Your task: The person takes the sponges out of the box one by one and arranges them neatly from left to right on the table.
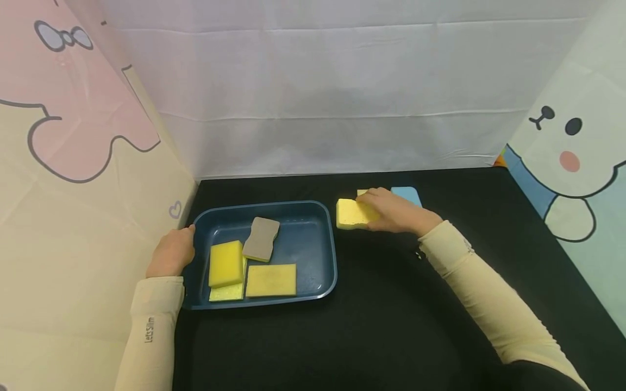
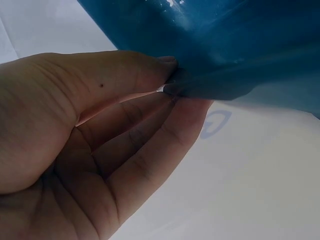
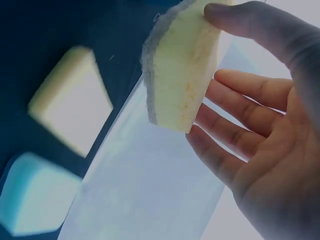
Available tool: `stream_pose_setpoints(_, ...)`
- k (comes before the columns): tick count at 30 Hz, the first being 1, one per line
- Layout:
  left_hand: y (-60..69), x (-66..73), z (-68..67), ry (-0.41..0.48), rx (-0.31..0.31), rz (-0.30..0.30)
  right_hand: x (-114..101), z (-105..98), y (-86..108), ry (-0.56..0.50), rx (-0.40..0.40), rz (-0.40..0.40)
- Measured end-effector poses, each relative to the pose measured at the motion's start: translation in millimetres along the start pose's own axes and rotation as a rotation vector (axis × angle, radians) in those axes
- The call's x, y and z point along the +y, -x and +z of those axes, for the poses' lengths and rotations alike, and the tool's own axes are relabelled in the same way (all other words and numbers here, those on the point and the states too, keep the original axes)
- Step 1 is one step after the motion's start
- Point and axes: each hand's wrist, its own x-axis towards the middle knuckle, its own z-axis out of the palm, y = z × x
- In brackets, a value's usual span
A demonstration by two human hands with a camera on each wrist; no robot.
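At the left end of a blue tray (image 1: pixel 305 239), my left hand (image 1: pixel 171 252) pinches the rim between thumb and fingers, as the left wrist view shows. My right hand (image 1: pixel 396 213) grips a yellow sponge (image 1: pixel 351 213) just beyond the tray's right side. A grey scouring layer backs that sponge in the right wrist view. Inside the tray lie a grey-faced sponge (image 1: pixel 261 239), a flat pale yellow sponge (image 1: pixel 271 280) and a thick yellow sponge (image 1: pixel 226 264). That thick one partly covers another yellow sponge (image 1: pixel 226 294).
Behind my right hand, a pale yellow sponge (image 3: pixel 75 100) and a light blue sponge (image 1: pixel 407 194) lie on the black tabletop (image 1: pixel 391 326). A white curtain (image 1: pixel 318 98) hangs along the back edge. Printed sheets flank both sides, the left one close to my left hand.
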Motion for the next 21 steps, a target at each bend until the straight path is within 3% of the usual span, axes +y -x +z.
stream_pose_setpoints(14,-1.1,-3.1,0.8,0.006,-0.007,0.009,62,-12,58.3,-0.013,0.047,0.115)
stream_pose_setpoints(21,-3.3,-5.2,1.9,0.001,-0.011,0.011,78,-19,78.8,-0.023,0.011,0.233)
